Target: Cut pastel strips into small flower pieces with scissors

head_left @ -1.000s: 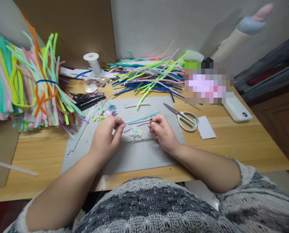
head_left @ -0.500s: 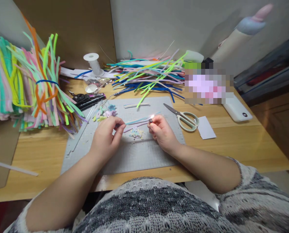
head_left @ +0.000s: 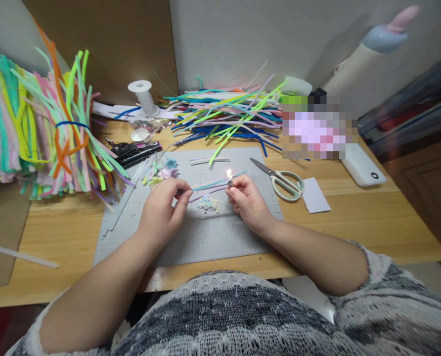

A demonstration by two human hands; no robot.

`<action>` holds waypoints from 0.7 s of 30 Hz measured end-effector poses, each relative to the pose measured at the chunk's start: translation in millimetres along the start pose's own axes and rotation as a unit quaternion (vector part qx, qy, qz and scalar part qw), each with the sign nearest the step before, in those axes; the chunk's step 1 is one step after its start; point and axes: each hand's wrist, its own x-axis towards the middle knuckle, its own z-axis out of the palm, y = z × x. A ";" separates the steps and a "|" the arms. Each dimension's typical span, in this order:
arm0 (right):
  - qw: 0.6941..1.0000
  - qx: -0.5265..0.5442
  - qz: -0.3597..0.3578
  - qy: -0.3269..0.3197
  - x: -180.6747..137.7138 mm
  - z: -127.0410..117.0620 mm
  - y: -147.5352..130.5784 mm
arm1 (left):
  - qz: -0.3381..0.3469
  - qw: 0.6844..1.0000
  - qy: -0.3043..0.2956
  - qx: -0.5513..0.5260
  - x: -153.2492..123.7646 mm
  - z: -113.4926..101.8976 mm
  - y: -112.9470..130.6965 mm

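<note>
My right hand [head_left: 250, 202] is closed around a lighter [head_left: 230, 183], whose metal top shows at the fingertips with a small flame [head_left: 229, 173] above it. My left hand [head_left: 164, 205] is pinched, thumb against forefinger; what it holds, if anything, is too hidden to make out. Between the hands, purple and blue pipe cleaners [head_left: 209, 193] lie on the grey cutting mat [head_left: 220, 242]. Just below them is a little heap of pastel trimmings [head_left: 209, 202]. Beyond my left hand sit several pastel flower-like pieces [head_left: 163, 172].
Scissors [head_left: 289, 185] lie on the mat's right edge beside a white card [head_left: 316, 195]. A pile of coloured pipe cleaners [head_left: 228, 113] spans the back, with a white spool [head_left: 143, 96] to its left. Bundled pipe cleaners [head_left: 72, 123] fill the left. A white device [head_left: 365, 168] lies right.
The flame at the lighter now stands upright and rounder, where before it was a bright slanted glow. Both hands keep nearly the same place.
</note>
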 end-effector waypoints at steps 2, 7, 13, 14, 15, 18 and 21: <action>1.000 -0.002 -0.004 -0.002 -0.3 0.0 0.7 | -0.003 1.000 -0.002 0.002 0.2 0.1 -0.1; 1.000 0.001 -0.006 -0.013 -1.6 0.7 -1.4 | 0.001 1.000 0.000 -0.001 0.7 0.2 0.1; 1.000 -0.002 -0.011 -0.008 -1.6 1.2 -3.2 | -0.009 1.000 -0.004 -0.001 1.3 -0.2 0.9; 1.000 0.000 -0.011 -0.008 -1.4 1.1 -3.0 | -0.010 1.000 -0.005 -0.001 1.4 -0.2 1.0; 1.000 0.002 -0.010 -0.008 -1.3 1.1 -2.8 | -0.010 1.000 -0.006 0.000 1.4 -0.3 1.0; 1.000 0.011 -0.002 -0.012 -1.8 1.5 -2.5 | -0.008 1.000 -0.003 0.001 1.6 -0.3 0.9; 1.000 0.018 0.009 -0.019 -4.4 3.2 -3.8 | -0.006 1.000 0.007 0.000 1.9 -0.7 0.8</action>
